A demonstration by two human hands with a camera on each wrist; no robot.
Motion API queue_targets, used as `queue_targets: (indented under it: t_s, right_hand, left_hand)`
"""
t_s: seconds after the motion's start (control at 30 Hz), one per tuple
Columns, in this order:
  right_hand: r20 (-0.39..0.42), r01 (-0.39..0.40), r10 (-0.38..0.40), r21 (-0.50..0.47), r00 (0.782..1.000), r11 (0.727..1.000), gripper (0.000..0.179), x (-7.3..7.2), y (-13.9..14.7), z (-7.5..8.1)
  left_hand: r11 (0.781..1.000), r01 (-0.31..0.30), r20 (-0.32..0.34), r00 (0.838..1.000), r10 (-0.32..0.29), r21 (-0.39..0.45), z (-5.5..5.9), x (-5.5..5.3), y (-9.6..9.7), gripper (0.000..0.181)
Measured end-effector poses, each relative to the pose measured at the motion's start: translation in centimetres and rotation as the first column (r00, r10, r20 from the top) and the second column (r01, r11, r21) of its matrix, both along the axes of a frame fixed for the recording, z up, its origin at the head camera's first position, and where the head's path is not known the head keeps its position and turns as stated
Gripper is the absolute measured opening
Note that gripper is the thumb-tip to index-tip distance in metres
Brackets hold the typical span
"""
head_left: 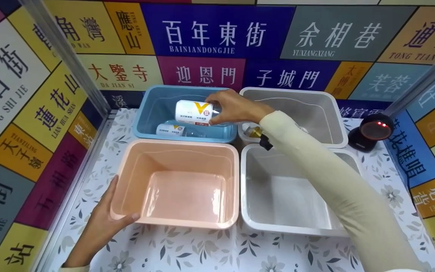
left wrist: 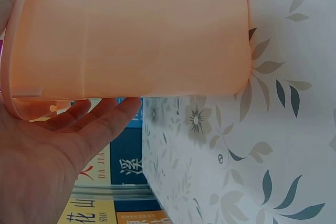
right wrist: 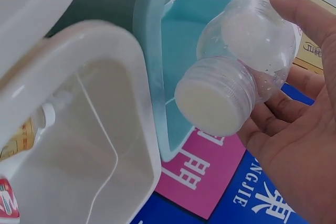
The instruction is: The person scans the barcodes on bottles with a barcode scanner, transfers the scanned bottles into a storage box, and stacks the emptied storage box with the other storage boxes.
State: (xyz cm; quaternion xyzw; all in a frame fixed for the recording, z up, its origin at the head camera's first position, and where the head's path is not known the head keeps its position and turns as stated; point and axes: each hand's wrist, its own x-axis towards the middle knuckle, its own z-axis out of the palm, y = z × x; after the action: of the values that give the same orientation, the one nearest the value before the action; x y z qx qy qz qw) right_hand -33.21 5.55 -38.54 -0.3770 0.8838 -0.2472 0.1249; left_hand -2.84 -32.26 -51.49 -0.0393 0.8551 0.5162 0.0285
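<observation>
My right hand (head_left: 238,107) holds a clear plastic bottle (head_left: 193,112) with a white label on its side above the blue bin (head_left: 221,136). In the right wrist view, the bottle's white cap (right wrist: 210,100) faces the camera, and thumb and fingers are around its body. A second bottle (head_left: 170,130) with a similar label lies inside the blue bin. At the front left corner of the peach bin (head_left: 187,192), my left hand (head_left: 102,219) rests its thumb on the rim, with extended fingers along the outer wall, as the left wrist view also shows.
Behind my right arm, a grey bin (head_left: 296,107) contains items including a yellow-labelled bottle (right wrist: 21,139). A white bin (head_left: 285,196) stands right of the peach one. At the far right is a black device with red lights (head_left: 376,128). Printed panels surround the flower-patterned table (head_left: 270,253).
</observation>
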Motion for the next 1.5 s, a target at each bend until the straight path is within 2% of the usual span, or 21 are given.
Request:
queue_targets:
  t_s: [0.3,0.5,0.8,1.0,1.3,1.5]
  right_hand:
    - [-0.007,-0.021,0.021,-0.005,1.000,1.000,0.068,-0.1,-1.5,-1.1]
    - [-0.009,-0.022,0.022,-0.010,1.000,1.000,0.070,0.6,-1.1,-1.2]
    - [-0.048,-0.046,0.045,-0.031,0.998,0.998,0.064,2.2,1.4,-0.5]
    - [-0.015,-0.011,0.010,-0.072,1.000,0.997,0.063,3.3,3.5,0.3]
    - [-0.059,0.009,-0.014,-0.086,0.998,0.996,0.064,4.9,7.3,1.3]
    - [-0.054,0.060,-0.064,-0.072,0.996,0.996,0.063,6.1,10.1,1.8]
  left_hand:
    - [1.000,0.003,-0.006,1.000,-0.003,0.007,-0.2,0.1,0.0,0.125]
    - [1.000,0.008,-0.014,1.000,-0.008,-0.011,-0.2,0.1,-0.3,0.126]
    - [1.000,0.015,-0.014,1.000,-0.015,-0.018,-0.1,0.1,-0.3,0.125]
    - [1.000,0.009,0.008,1.000,-0.009,-0.019,-0.1,-0.1,-0.3,0.125]
    - [0.999,0.008,0.020,1.000,-0.007,-0.051,-0.1,-0.2,-0.2,0.126]
    - [0.999,-0.004,0.039,0.999,0.005,-0.034,0.1,-0.1,-0.1,0.125]
